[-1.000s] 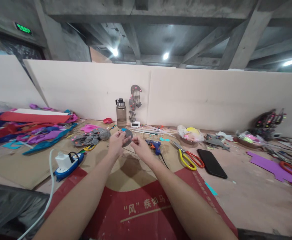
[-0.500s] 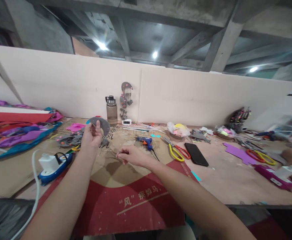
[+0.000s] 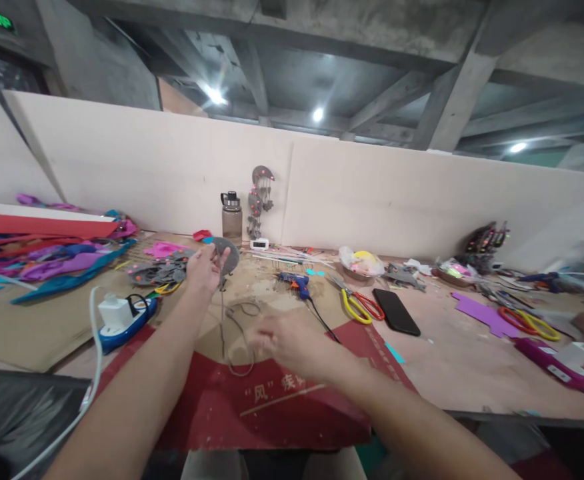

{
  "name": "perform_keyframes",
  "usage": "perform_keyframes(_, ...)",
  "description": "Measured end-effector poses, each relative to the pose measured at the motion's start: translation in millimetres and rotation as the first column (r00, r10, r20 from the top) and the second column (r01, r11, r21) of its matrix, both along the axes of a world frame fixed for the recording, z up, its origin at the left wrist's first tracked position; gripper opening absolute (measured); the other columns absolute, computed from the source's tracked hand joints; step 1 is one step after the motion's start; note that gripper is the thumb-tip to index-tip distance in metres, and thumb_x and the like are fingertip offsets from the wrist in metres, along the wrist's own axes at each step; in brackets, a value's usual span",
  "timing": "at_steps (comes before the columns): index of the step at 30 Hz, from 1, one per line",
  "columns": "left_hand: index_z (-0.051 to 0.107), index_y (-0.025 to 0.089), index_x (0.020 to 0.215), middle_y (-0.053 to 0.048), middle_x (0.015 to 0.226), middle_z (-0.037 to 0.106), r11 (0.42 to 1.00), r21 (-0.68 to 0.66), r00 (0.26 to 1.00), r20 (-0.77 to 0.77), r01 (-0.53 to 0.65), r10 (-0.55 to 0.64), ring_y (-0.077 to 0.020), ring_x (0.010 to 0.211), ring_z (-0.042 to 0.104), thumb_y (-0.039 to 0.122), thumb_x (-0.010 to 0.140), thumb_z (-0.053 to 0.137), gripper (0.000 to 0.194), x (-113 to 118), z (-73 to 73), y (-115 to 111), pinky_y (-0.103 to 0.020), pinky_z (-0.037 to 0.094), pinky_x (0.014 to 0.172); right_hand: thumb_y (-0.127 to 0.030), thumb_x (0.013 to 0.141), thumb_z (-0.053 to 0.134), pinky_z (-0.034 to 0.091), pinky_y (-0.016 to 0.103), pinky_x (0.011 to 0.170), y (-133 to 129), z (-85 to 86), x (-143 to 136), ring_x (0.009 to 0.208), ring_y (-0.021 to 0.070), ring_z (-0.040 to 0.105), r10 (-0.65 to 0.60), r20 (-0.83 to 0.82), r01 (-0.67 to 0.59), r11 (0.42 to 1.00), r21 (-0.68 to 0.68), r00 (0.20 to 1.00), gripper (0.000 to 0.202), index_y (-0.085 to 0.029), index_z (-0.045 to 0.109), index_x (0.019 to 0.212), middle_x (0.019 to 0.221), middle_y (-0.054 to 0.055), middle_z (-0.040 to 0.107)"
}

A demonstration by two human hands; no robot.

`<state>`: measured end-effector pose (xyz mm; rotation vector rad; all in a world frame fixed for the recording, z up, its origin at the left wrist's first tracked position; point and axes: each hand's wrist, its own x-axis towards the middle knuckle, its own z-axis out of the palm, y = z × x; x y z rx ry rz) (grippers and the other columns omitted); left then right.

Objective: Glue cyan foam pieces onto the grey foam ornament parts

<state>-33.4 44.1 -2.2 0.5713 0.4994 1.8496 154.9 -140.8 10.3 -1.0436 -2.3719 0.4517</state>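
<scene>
Bench [image 3: 452, 367]: wide and pinkish on top, with a dark front edge.
Big cardboard [image 3: 317, 427]: red and brown, lying flat and poking out past that edge.
Phone [image 3: 396, 311]: black, flat, to the right of the cardboard.
Blue scrap [image 3: 395, 353]: tiny, just beside the cardboard.
Purple sheet [image 3: 485, 315]: flat, farther right.
Pink power strip [image 3: 555, 368]: near the front, white plug [image 3: 575, 353] in it.

The left hand's grip [image 3: 208, 267] pinches a grey disc [image 3: 233, 259]; the right hand's grip [image 3: 283, 343], blurred, is near a looped cord [image 3: 241, 375]. A phone [image 3: 397, 311] lies on the bench [image 3: 452, 367], beside scissors [image 3: 347, 291].
</scene>
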Motion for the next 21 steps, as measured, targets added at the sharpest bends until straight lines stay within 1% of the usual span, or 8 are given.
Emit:
perform_keyframes(3, 0.048, 0.015, 0.060, 0.008, 0.054, 0.050, 0.998, 0.009, 0.992, -0.116, 0.060, -0.058, -0.0025, 0.047, 0.048, 0.014, 0.075, 0.070, 0.026, 11.1, -10.4, -5.9, -0.030, 0.061, 0.077, -0.032, 0.093, 0.047, 0.039, 0.027, 0.066, 40.0, 1.0, 17.4, 0.071, 0.0163, 0.057, -0.347, -0.200, 0.358, 0.934, 0.017, 0.916, 0.026, -0.020, 0.066, 0.080, 0.077, 0.003, 0.067)
perform_keyframes(5, 0.047, 0.016, 0.059, 0.009, 0.053, 0.047, 0.994, 0.008, 0.973, -0.206, 0.108, -0.104, -0.0021, 0.045, 0.045, 0.020, 0.070, 0.076, 0.032, 19.6, -16.9, -9.7, -0.031, 0.060, 0.078, -0.027, 0.090, 0.048, 0.042, 0.030, 0.074, 69.9, -3.8, 31.9, 0.082, 0.0199, 0.061, -0.577, -0.256, 0.596, 0.803, -0.006, 0.776, 0.020, -0.017, 0.066, 0.091, 0.091, 0.008, 0.070)
perform_keyframes(8, 0.048, 0.016, 0.059, 0.010, 0.051, 0.042, 0.984, 0.010, 0.936, -0.308, 0.180, -0.168, -0.0030, 0.045, 0.042, 0.026, 0.066, 0.080, 0.034, 31.8, -23.3, -14.0, -0.031, 0.059, 0.078, -0.038, 0.087, 0.055, 0.043, 0.039, 0.086, 104.3, -22.4, 47.5, 0.103, 0.0321, 0.062, -0.834, -0.063, 0.834, 0.550, -0.042, 0.548, 0.039, -0.008, 0.063, 0.112, 0.112, 0.024, 0.066)
perform_keyframes(10, 0.054, 0.015, 0.062, 0.008, 0.056, 0.047, 0.980, -0.026, 0.907, -0.374, 0.197, -0.192, -0.0052, 0.050, 0.049, 0.027, 0.065, 0.080, 0.029, 37.7, -24.7, -16.1, -0.028, 0.059, 0.075, -0.040, 0.083, 0.060, 0.042, 0.043, 0.090, 117.5, -38.6, 52.4, 0.110, 0.0378, 0.060, -0.872, 0.050, 0.873, 0.482, -0.074, 0.486, 0.046, -0.004, 0.064, 0.112, 0.115, 0.030, 0.064)
perform_keyframes(12, 0.057, 0.014, 0.066, 0.005, 0.062, 0.053, 0.981, -0.067, 0.884, -0.424, 0.184, -0.195, -0.0070, 0.057, 0.054, 0.027, 0.066, 0.079, 0.025, 40.4, -25.0, -17.0, -0.026, 0.059, 0.073, -0.031, 0.078, 0.064, 0.042, 0.043, 0.092, 125.6, -52.2, 55.6, 0.115, 0.0389, 0.058, -0.878, 0.087, 0.882, 0.464, -0.081, 0.470, 0.042, -0.003, 0.066, 0.110, 0.118, 0.031, 0.063)
perform_keyframes(15, 0.059, 0.013, 0.066, 0.005, 0.061, 0.052, 0.983, -0.084, 0.869, -0.460, 0.162, -0.182, -0.0065, 0.057, 0.054, 0.028, 0.065, 0.077, 0.024, 39.8, -26.1, -15.0, -0.025, 0.059, 0.071, -0.018, 0.070, 0.066, 0.046, 0.034, 0.085, 133.5, -61.4, 63.1, 0.102, 0.0322, 0.065, -0.864, 0.106, 0.868, 0.478, -0.132, 0.492, 0.029, -0.007, 0.071, 0.096, 0.101, 0.023, 0.071)
perform_keyframes(18, 0.058, 0.014, 0.065, 0.006, 0.059, 0.051, 0.986, -0.072, 0.868, -0.469, 0.147, -0.164, -0.0061, 0.056, 0.052, 0.029, 0.064, 0.077, 0.025, 37.5, -29.0, -11.8, -0.025, 0.059, 0.071, -0.019, 0.071, 0.062, 0.048, 0.028, 0.070, 136.3, -59.7, 71.9, 0.080, 0.0252, 0.069, -0.836, 0.052, 0.824, 0.526, -0.211, 0.547, 0.020, -0.012, 0.071, 0.087, 0.082, 0.014, 0.073)
perform_keyframes(21, 0.058, 0.014, 0.065, 0.006, 0.060, 0.051, 0.982, -0.056, 0.856, -0.483, 0.179, -0.184, -0.0064, 0.055, 0.050, 0.029, 0.064, 0.077, 0.024, 36.6, -31.8, -10.1, -0.028, 0.059, 0.071, -0.025, 0.079, 0.051, 0.048, 0.026, 0.063, 132.4, -55.7, 73.3, 0.074, 0.0208, 0.067, -0.798, -0.084, 0.767, 0.597, -0.236, 0.596, 0.029, -0.015, 0.067, 0.100, 0.087, 0.010, 0.073)
